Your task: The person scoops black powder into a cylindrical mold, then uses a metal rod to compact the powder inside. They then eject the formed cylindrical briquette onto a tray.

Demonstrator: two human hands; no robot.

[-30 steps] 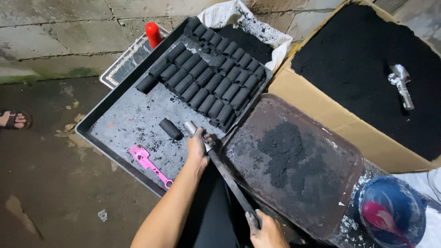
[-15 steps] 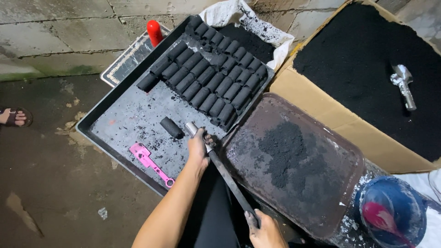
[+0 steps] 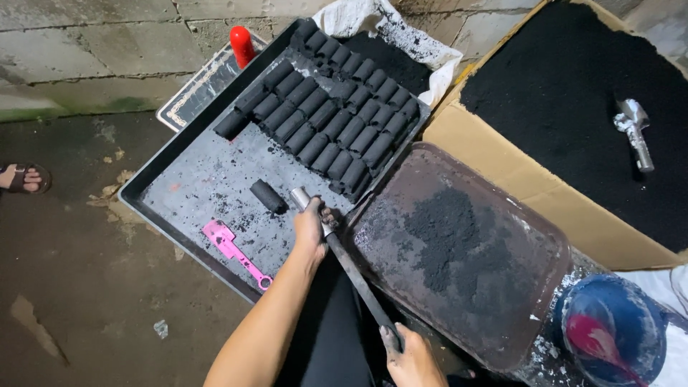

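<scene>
Centrally, a long metal press tube [image 3: 344, 261] slants over the black tray's [image 3: 143, 188] near edge, left hand [image 3: 309, 228] closed around its far end, right hand [image 3: 408, 358] gripping the near end. A lone charcoal briquette [image 3: 267, 196] lies just left of the tip.

Both forearms bare, no sleeves, gloves or jewellery seen. Left hand [image 3: 310, 228] and right hand [image 3: 413, 360] carry black soot on the fingers (heaviest at fingertips). Dark garment below.
</scene>
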